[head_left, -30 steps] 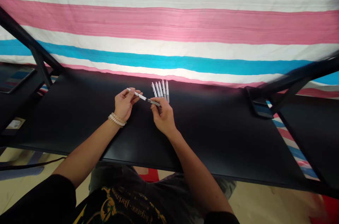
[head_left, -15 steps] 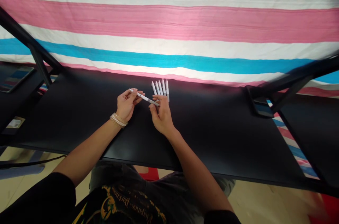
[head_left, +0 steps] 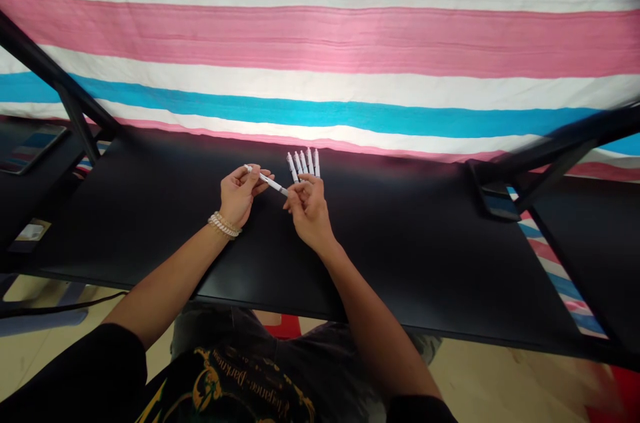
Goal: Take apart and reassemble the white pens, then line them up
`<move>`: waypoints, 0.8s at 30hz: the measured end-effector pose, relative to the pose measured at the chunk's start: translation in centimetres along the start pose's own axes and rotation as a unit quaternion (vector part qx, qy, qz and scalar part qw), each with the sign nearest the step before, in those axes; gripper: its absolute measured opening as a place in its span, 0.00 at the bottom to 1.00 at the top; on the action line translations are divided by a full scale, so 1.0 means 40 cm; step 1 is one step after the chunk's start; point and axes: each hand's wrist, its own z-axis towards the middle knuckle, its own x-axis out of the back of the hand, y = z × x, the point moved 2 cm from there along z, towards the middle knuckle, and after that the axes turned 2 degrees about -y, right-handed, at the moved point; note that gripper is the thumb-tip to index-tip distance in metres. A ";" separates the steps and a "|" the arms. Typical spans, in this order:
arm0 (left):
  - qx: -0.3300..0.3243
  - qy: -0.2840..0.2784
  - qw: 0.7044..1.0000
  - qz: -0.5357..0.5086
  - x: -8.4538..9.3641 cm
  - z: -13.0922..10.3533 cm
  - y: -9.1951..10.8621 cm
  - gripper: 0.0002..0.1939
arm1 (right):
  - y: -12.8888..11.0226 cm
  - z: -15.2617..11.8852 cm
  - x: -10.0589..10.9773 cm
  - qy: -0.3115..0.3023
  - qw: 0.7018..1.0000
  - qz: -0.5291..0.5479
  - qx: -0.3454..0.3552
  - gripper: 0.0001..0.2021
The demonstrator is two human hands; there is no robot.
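Between my two hands a white pen (head_left: 273,184) is held at a slant above the black table (head_left: 400,230). My left hand (head_left: 239,193) pinches its upper left end between thumb and fingers. Closed around its lower right end, my right hand (head_left: 310,208) hides the grey tip part. Just beyond the right hand, several white pens (head_left: 303,162) lie side by side in a fan on the table. Their near ends are covered by my right fingers.
A striped cloth (head_left: 320,43) hangs along the table's far edge. Black metal struts stand at both sides, with a dark phone-like object (head_left: 500,204) by the right one. A small whitish item (head_left: 31,232) lies at far left.
My right thumb and fingers have closed further over the pen's right end, so its grey part is now hidden. The left hand has stayed almost still.
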 end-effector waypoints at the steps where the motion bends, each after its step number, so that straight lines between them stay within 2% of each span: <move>1: -0.003 0.000 1.000 0.001 -0.001 -0.001 0.002 0.19 | 0.001 0.001 0.001 -0.001 1.000 0.009 -0.004 0.17; 12: -0.008 0.002 1.000 0.010 0.000 0.001 0.003 0.18 | -0.019 0.001 0.012 0.012 0.999 -0.016 -0.030 0.12; 16: -0.005 0.009 1.000 0.017 0.003 0.001 0.001 0.19 | -0.018 0.002 0.012 -0.009 0.999 -0.008 -0.046 0.08; 24: -0.003 0.007 1.000 0.015 0.003 0.001 -0.001 0.18 | -0.024 0.002 0.010 -0.012 0.998 -0.006 -0.067 0.11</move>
